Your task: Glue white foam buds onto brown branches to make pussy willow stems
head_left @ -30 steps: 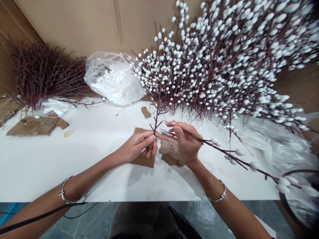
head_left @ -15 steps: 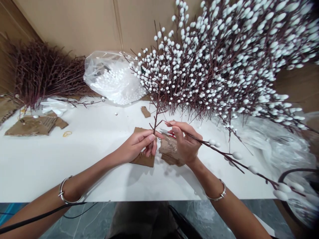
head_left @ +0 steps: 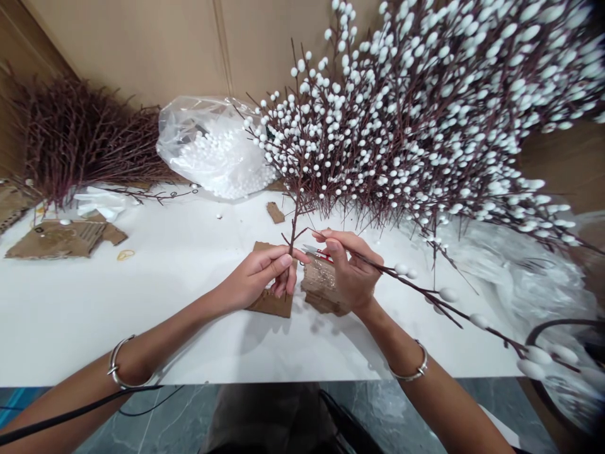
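Between its thumb and fingers, my left hand pinches a bare brown twig that stands upright above the table. My right hand is closed round a brown branch with white buds, which runs down to the lower right; its thin tip is close to the upright twig. Red-handled snips show their blades by the right fingers; whether they lie on the cardboard or in the hand I cannot tell. Pieces of brown cardboard lie beneath both hands, one with shiny glue-like specks.
White-budded branches are heaped at the back right. A clear bag of white buds stands at the back middle, and bare twigs at the left. Cardboard scraps lie front of them. Clear plastic wrap covers the right side.
Both hands keep the same grip and position. The whole view has shifted very slightly; nothing else has visibly moved.
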{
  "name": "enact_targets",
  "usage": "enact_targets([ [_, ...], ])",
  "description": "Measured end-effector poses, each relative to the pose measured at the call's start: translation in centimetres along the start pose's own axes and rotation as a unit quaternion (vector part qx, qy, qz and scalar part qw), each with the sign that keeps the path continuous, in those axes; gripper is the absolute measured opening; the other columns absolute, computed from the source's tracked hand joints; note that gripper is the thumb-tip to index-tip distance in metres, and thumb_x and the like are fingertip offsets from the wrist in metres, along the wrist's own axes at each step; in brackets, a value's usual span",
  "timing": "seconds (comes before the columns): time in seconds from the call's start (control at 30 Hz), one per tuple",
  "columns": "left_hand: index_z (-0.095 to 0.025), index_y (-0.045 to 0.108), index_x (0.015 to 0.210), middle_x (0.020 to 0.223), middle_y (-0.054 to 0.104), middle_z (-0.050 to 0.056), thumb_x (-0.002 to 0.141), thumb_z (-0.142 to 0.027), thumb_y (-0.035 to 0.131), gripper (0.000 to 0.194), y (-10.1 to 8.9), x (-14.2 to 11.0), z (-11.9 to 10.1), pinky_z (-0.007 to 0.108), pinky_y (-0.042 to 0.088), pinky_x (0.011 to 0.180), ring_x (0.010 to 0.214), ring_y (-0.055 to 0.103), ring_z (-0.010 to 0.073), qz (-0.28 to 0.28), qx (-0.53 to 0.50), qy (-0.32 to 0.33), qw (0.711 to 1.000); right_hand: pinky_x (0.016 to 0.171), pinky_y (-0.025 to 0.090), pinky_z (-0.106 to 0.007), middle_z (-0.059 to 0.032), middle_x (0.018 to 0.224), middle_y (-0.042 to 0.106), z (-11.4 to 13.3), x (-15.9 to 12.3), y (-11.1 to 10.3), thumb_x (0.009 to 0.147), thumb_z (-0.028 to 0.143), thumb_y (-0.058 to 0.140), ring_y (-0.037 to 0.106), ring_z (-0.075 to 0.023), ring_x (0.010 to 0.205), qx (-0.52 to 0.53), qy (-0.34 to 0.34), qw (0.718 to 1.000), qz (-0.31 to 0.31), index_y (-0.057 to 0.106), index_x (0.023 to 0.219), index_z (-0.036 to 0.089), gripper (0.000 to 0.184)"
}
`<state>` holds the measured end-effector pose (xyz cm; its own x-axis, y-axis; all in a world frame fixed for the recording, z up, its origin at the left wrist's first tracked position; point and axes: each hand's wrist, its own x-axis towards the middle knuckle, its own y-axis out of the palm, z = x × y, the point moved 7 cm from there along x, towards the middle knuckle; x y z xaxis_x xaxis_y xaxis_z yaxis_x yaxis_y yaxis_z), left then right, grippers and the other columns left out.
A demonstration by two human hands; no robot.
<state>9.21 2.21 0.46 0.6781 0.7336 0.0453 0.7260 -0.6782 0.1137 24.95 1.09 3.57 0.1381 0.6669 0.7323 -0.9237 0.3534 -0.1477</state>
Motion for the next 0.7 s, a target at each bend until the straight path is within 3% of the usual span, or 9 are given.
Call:
enact_targets([
  [0.7,-0.013,0.06,0.109,0.068,0.062,0.0,0.101,-0.038,0.045,0.031,0.0,-0.04,-0.6,0.021,0.041,0.053,0.054,0.052,0.0083,0.001,-0.013,0.018,1.0,0.076,0.061,-0.035,0.0006,0.091,0.078,0.7,0.28,-0.1,0.091,0.019,0.063,0.073,-0.0167,0.085,-0.009,-0.036,0.999,-0.005,0.074,0.096,0.028,0.015],
])
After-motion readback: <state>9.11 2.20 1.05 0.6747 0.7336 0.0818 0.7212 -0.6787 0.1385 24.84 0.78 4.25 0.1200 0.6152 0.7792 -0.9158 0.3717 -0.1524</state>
